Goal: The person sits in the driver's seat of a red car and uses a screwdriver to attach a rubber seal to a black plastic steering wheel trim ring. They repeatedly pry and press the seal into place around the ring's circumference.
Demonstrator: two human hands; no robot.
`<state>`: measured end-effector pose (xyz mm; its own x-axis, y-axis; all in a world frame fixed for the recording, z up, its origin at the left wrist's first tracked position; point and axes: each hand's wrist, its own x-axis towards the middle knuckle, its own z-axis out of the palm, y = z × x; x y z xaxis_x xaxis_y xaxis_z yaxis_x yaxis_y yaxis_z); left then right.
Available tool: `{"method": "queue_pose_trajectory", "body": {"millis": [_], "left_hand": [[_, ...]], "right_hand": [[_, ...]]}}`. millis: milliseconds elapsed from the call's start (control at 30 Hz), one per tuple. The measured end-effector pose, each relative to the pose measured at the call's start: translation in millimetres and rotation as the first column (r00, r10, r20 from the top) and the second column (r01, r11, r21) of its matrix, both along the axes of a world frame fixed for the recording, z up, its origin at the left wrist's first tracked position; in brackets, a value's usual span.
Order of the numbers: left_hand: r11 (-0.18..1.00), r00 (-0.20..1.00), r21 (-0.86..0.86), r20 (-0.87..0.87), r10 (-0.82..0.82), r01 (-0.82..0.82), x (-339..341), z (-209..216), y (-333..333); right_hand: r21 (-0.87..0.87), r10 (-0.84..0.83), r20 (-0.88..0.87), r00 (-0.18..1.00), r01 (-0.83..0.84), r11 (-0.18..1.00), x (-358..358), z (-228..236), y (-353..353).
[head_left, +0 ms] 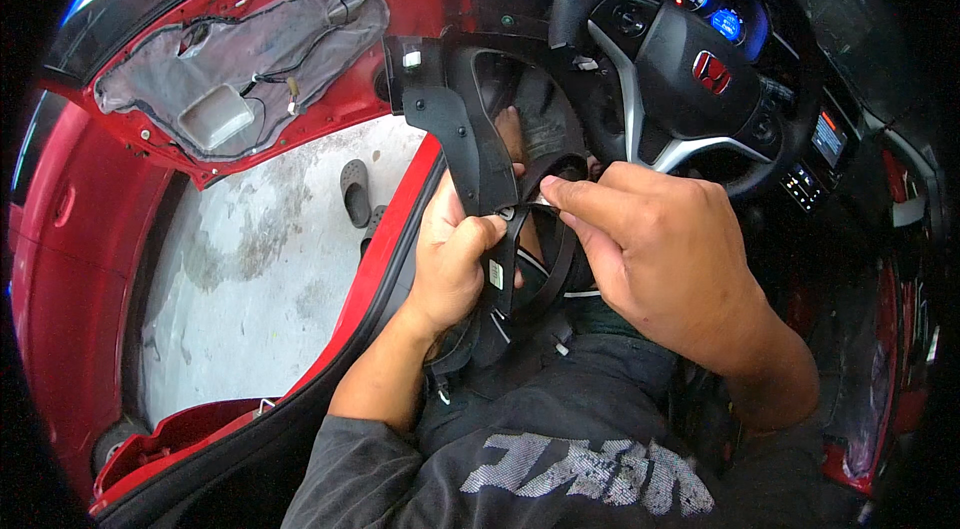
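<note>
A long black plastic trim piece [462, 134], with round fasteners along it and a curved loop at its near end, lies across my lap in front of the car seat. My left hand [450, 259] is closed on its near part, with the thumb pressed on top beside a small metal clip [507, 214]. Just right of that thumb, my right hand [665, 244] is closed in a pinch at the trim's edge. Whatever its fingertips hold is too small to make out. A white label [496, 275] sits on the trim below my left thumb.
The steering wheel [638, 109] and lit gauges stand ahead on the right. At left, the open red door [385, 84] has no inner panel, showing plastic sheeting [300, 54] and loose wiring. The red door sill [375, 279] runs beside me. Grey clogs [355, 194] rest on the concrete outside.
</note>
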<state>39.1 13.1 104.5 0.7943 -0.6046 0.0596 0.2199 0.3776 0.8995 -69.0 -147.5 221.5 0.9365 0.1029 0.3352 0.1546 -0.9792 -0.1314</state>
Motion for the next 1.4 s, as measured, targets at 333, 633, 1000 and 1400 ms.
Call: {"method": "queue_pose_trajectory", "body": {"millis": [333, 633, 1000, 1400], "left_hand": [[0.993, 0.996, -0.071, 0.009, -0.093, 0.093, 0, -11, -2], [1.000, 0.999, 0.004, 0.047, -0.010, 0.010, -9, -8, -11], [0.995, 0.964, -0.045, 0.249, 0.098, -0.089, -12, -11, -20], [0.986, 0.932, 0.097, 0.349, 0.094, -0.135, -4, -11, -17]], "right_hand": [[-0.131, -0.017, 0.026, 1.000, 0.020, 0.991, -11, -3, 10], [-0.219, -0.068, 0.052, 0.996, 0.078, 0.973, -19, -13, 14], [-0.316, -0.099, 0.197, 0.975, 0.159, 0.935, -20, -32, 18], [-0.328, -0.086, 0.224, 0.971, 0.158, 0.931, -17, -34, 21]]}}
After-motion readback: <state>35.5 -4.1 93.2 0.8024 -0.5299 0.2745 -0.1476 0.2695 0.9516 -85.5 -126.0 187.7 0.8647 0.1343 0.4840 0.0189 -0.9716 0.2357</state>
